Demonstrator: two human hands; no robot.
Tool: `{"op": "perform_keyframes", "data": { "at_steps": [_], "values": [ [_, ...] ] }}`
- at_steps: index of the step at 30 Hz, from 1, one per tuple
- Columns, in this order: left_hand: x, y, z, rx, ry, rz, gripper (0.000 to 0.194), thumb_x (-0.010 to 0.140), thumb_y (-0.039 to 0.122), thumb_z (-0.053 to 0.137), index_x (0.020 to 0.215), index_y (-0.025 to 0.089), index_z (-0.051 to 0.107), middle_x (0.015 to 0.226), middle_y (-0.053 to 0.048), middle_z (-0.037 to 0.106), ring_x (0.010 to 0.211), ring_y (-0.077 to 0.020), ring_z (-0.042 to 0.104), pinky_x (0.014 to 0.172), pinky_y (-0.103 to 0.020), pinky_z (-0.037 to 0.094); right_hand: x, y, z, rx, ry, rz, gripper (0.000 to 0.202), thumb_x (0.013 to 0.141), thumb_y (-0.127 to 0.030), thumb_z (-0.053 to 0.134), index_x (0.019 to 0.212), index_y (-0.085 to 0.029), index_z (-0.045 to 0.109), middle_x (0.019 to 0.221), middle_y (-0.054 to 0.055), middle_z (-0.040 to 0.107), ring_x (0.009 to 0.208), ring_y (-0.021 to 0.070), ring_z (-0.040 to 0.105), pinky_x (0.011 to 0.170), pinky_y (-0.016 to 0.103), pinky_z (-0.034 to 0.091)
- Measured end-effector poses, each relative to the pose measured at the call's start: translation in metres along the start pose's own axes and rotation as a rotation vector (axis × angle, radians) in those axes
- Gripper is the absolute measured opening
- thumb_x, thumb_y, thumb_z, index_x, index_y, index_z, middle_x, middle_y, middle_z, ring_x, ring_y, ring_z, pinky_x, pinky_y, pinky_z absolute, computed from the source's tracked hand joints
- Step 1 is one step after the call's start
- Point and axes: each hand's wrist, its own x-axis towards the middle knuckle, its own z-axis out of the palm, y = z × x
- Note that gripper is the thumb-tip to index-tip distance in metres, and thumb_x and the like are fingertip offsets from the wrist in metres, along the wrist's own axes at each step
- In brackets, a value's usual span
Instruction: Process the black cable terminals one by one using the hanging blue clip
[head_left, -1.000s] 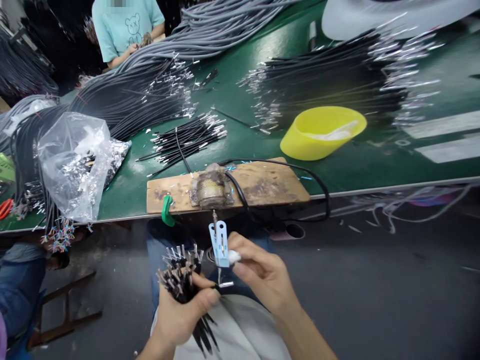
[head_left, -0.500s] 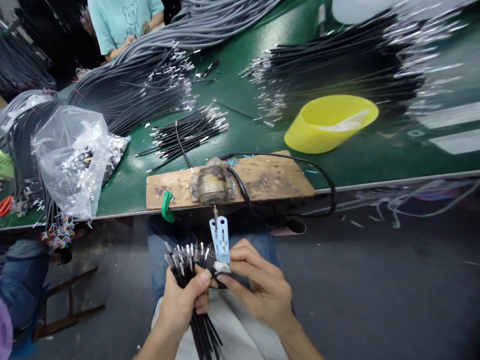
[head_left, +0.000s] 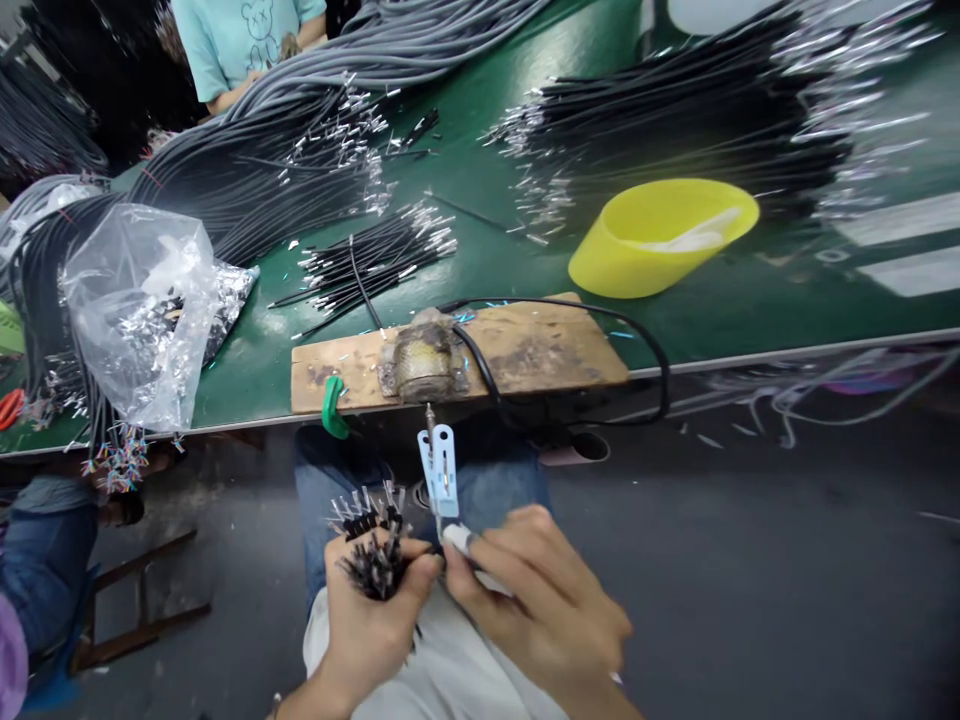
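Observation:
My left hand (head_left: 367, 620) is wrapped round a bundle of black cables (head_left: 375, 560), their stripped silvery ends pointing up and away from me. Its thumb and forefinger pinch together at the side facing my right hand. My right hand (head_left: 532, 600) is closed in a pinch close to the left thumb, with a white covering (head_left: 457, 540) on a fingertip. What lies in that pinch is too small and blurred to make out. Just above the fingertips hangs a light blue clothespin (head_left: 442, 475), fixed to the metal shaft of a small motor (head_left: 424, 365).
The motor sits on a wooden board (head_left: 540, 350) at the edge of the green table (head_left: 480, 270), with a green clamp (head_left: 334, 408) beside it. Beyond lie a short cable pile (head_left: 375, 255), a yellow container (head_left: 637, 260), long cables (head_left: 675, 120) and a clear bag (head_left: 139, 320). A person (head_left: 251, 50) sits opposite.
The left hand has tilted the bundle so its ends face me more. My right hand has shifted slightly right and down, its white-covered fingertip coming away from the clothespin's mouth.

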Motion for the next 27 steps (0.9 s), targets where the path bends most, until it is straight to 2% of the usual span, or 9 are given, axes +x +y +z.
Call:
{"op": "perform_keyframes", "data": {
  "at_steps": [2,5,8,10,13,17,20,24,27],
  "values": [
    [0.000,0.004,-0.002,0.018,-0.057,0.015,0.018,0.067,0.026,0.072,0.054,0.015,0.067,0.052,-0.001,0.055,0.053,-0.0127,0.046,0.057,-0.027,0.039,0.006,0.007,-0.001,0.171,-0.069,0.212,0.015,0.070,-0.007,0.062,0.063,-0.020,0.059,0.050,-0.002,0.050,0.048,0.0121,0.043,0.046,0.027,0.036],
    [0.000,0.004,-0.005,-0.002,-0.107,0.004,0.020,0.067,0.027,0.072,0.053,0.014,0.066,0.052,-0.001,0.053,0.053,-0.0123,0.045,0.055,-0.026,0.037,0.009,0.025,0.000,0.463,-0.295,0.527,0.024,0.073,-0.024,0.063,0.051,-0.018,0.055,0.047,-0.002,0.044,0.045,0.0108,0.040,0.041,0.024,0.031],
    [0.001,-0.004,-0.005,-0.065,-0.120,-0.049,0.027,0.067,0.036,0.071,0.057,0.014,0.060,0.053,0.000,0.050,0.050,-0.0095,0.042,0.049,-0.024,0.035,0.005,0.036,0.003,0.659,-0.390,0.704,0.029,0.072,-0.039,0.066,0.054,-0.016,0.060,0.053,-0.001,0.047,0.049,0.0119,0.044,0.044,0.024,0.036],
    [0.002,-0.010,-0.004,-0.116,-0.127,-0.111,0.033,0.068,0.044,0.069,0.063,0.014,0.055,0.051,0.003,0.044,0.042,-0.0055,0.034,0.041,-0.021,0.029,0.001,0.034,0.004,0.696,-0.278,0.675,0.027,0.077,-0.042,0.061,0.067,-0.017,0.065,0.062,0.002,0.052,0.056,0.0135,0.049,0.049,0.025,0.042],
    [0.004,-0.017,-0.003,-0.181,-0.135,-0.188,0.040,0.066,0.051,0.068,0.071,0.016,0.049,0.049,0.006,0.040,0.036,-0.0021,0.028,0.037,-0.019,0.024,-0.003,0.021,0.002,0.672,-0.177,0.454,0.029,0.081,-0.046,0.055,0.086,-0.020,0.068,0.074,0.006,0.058,0.065,0.0168,0.054,0.055,0.028,0.046],
    [0.007,-0.021,-0.001,-0.232,-0.151,-0.227,0.044,0.064,0.054,0.068,0.070,0.017,0.045,0.047,0.008,0.037,0.035,-0.0012,0.028,0.036,-0.018,0.024,-0.005,0.009,0.005,0.499,-0.113,0.242,0.005,0.079,-0.020,0.063,0.082,-0.017,0.067,0.066,0.005,0.059,0.063,0.0169,0.053,0.058,0.030,0.045],
    [0.006,-0.022,0.002,-0.243,-0.154,-0.239,0.045,0.065,0.055,0.067,0.072,0.018,0.044,0.050,0.007,0.039,0.036,-0.0011,0.028,0.036,-0.017,0.025,-0.009,0.004,0.012,0.524,-0.075,0.282,0.007,0.081,-0.016,0.060,0.076,-0.018,0.065,0.058,0.002,0.056,0.055,0.0149,0.049,0.050,0.028,0.041],
    [0.007,-0.019,0.002,-0.212,-0.169,-0.209,0.046,0.067,0.060,0.062,0.075,0.018,0.044,0.053,0.006,0.041,0.036,-0.0014,0.027,0.035,-0.018,0.026,-0.014,0.003,0.017,0.446,0.012,0.267,0.011,0.083,-0.015,0.057,0.074,-0.019,0.062,0.057,0.001,0.053,0.056,0.0147,0.048,0.052,0.028,0.040],
    [0.013,-0.006,-0.005,-0.129,-0.233,-0.126,0.039,0.069,0.052,0.065,0.067,0.015,0.051,0.048,0.006,0.038,0.038,-0.0036,0.031,0.039,-0.020,0.030,-0.016,0.008,0.014,0.507,-0.081,0.302,0.015,0.085,-0.024,0.055,0.072,-0.019,0.061,0.060,0.002,0.053,0.059,0.0149,0.048,0.054,0.027,0.040]
  ]
}}
